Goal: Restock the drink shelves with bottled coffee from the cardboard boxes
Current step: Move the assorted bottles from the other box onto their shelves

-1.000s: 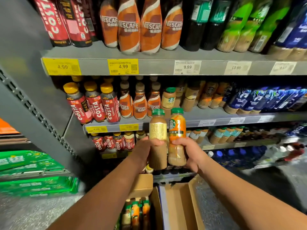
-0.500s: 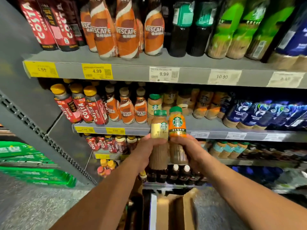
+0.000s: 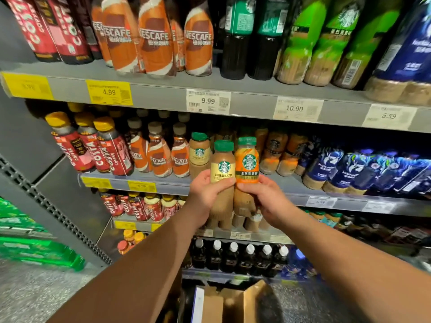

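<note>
My left hand [image 3: 206,194] grips a cream-labelled Cheese Latte bottle [image 3: 222,169] with a green cap. Beside it, touching, my right hand [image 3: 263,199] grips an orange-labelled coffee bottle [image 3: 247,162], also green-capped. Both bottles stand upright in front of the middle shelf [image 3: 291,185], just before its front edge. On that shelf, right behind them, stands another Cheese Latte bottle [image 3: 199,152], with orange-labelled bottles [image 3: 277,152] to the right. An open cardboard box [image 3: 235,301] lies on the floor below my arms; its contents are hidden.
Red Costa bottles [image 3: 102,148] and orange Nescafe bottles [image 3: 161,155] fill the shelf's left part, blue bottles [image 3: 345,169] the right. The top shelf [image 3: 163,94] holds larger bottles and price tags. Lower shelves carry dark white-capped bottles [image 3: 240,255]. Green crates [image 3: 35,245] sit at the left.
Both hands have carried the two bottles up and towards the middle shelf. The view has moved closer to the shelves, and the box has slipped lower in the frame.
</note>
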Motion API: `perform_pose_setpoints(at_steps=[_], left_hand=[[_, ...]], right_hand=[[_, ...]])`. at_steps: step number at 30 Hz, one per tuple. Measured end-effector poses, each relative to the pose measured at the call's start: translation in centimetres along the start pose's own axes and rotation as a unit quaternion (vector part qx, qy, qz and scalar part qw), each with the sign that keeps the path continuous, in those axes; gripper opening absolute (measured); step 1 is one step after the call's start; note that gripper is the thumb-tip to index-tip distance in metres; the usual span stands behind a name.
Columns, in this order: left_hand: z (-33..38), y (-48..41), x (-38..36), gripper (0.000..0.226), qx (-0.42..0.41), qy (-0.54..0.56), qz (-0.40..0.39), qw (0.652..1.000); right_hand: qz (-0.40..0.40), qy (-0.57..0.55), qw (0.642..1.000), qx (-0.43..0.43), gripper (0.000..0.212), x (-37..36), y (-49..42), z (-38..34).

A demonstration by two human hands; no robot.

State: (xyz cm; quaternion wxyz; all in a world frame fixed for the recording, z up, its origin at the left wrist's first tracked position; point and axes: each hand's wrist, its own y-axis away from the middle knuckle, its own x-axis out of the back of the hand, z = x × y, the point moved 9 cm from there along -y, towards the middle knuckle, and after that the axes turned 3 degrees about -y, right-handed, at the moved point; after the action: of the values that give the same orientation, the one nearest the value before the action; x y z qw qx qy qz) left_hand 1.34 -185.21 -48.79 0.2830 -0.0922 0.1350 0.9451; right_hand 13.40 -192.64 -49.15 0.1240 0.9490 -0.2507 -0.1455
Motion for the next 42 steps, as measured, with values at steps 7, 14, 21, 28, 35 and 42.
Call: perform_pose_setpoints(at_steps=[7,14,21,28,35,42], left_hand=[[3.8,-1.8,-1.2,0.036,-0.124,-0.11,0.04,0.985],[4.5,-3.1,-0.6,0.036,-0.185,-0.169,0.134,0.959],[3.5,-4.7,-0.1,0.03,-0.183,-0.262,0.195,0.927],[2.3,-6.4,-0.5,0.044,-0.168,-0.357,0.17,0.903],[2.0,-5.5,-1.1,0.058,-0.143,-0.409,0.19,0.881],[2.0,-4.8,-0.4,0.056,-0.13,-0.387,0.223,0.885]], right_hand=[[0.042,0.075,0.991,0.107,0.049,1.0,-1.6,-3.8],[0.085,0.109,0.978,0.159,0.053,1.0,-3.4,-4.5],[0.119,0.157,0.969,0.149,0.049,1.4,-5.5,-3.5],[0.151,0.219,0.953,0.147,0.053,2.5,-7.0,-2.8],[0.144,0.248,0.946,0.149,0.053,2.9,-6.6,-2.6],[0.146,0.273,0.938,0.158,0.05,2.8,-6.3,-2.8]])
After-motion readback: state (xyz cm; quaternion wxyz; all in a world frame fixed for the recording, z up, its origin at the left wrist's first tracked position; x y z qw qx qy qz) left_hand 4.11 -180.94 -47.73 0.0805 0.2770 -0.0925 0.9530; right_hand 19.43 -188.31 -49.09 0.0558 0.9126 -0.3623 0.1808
